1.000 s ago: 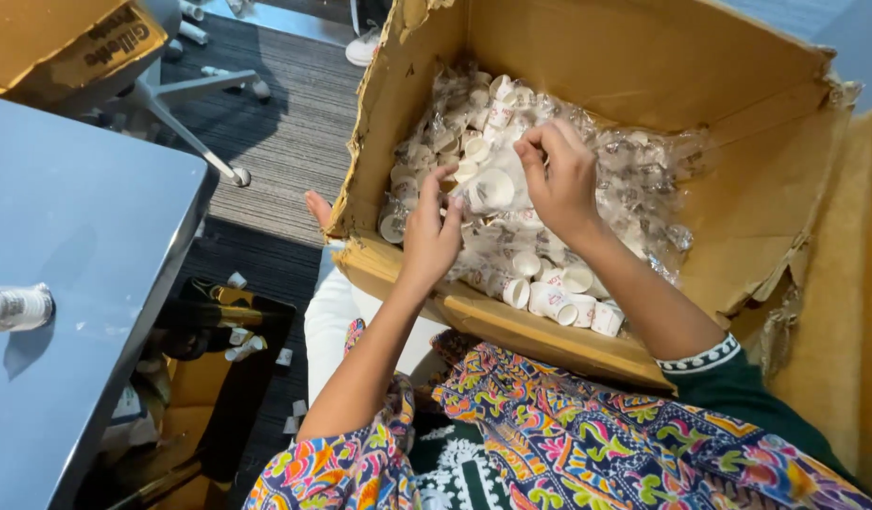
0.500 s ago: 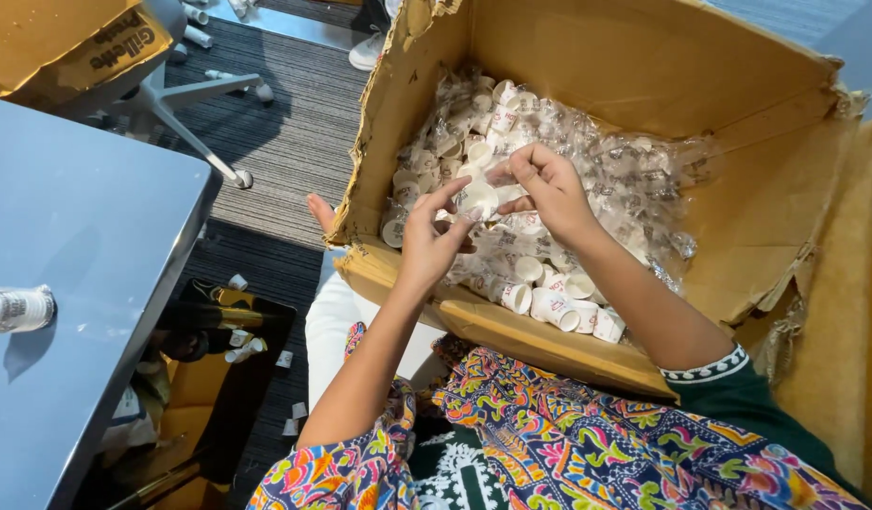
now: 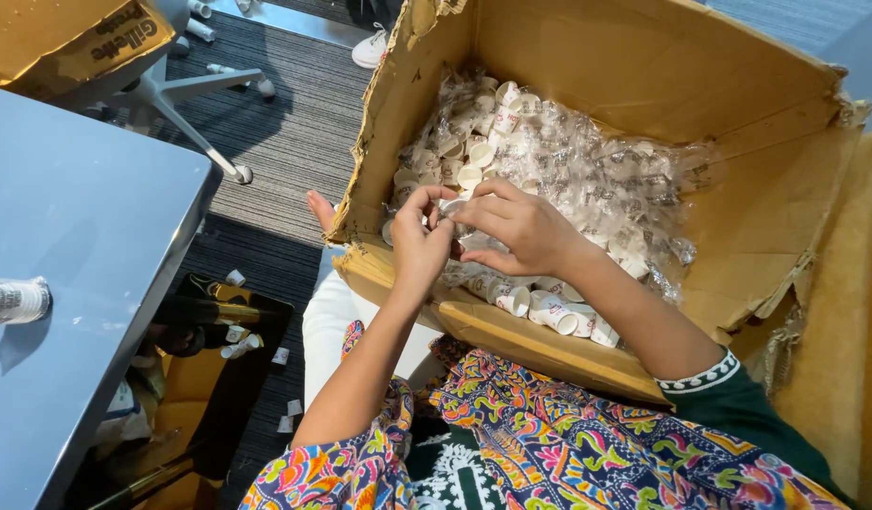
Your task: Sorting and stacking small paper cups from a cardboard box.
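Observation:
A large open cardboard box (image 3: 643, 66) rests on my lap, filled with many small white cups (image 3: 540, 307) wrapped in clear plastic (image 3: 587, 170). My left hand (image 3: 419, 247) and my right hand (image 3: 516, 227) meet over the near left part of the box. Both pinch one small white cup (image 3: 452, 206) between their fingertips, just above the pile. My forearms reach in over the box's near edge (image 3: 511, 335). Colourful patterned cloth (image 3: 549, 444) covers my lap below the box.
A grey table (image 3: 86, 264) stands at the left with a white cylinder (image 3: 13, 300) lying on its edge. A chair base (image 3: 186, 109) and another cardboard box (image 3: 67, 38) are at the upper left. Small white cups lie scattered on the dark floor (image 3: 252, 340).
My hands rose from the pile and came together. They lifted a small white cup and now hold it between the fingertips of both hands.

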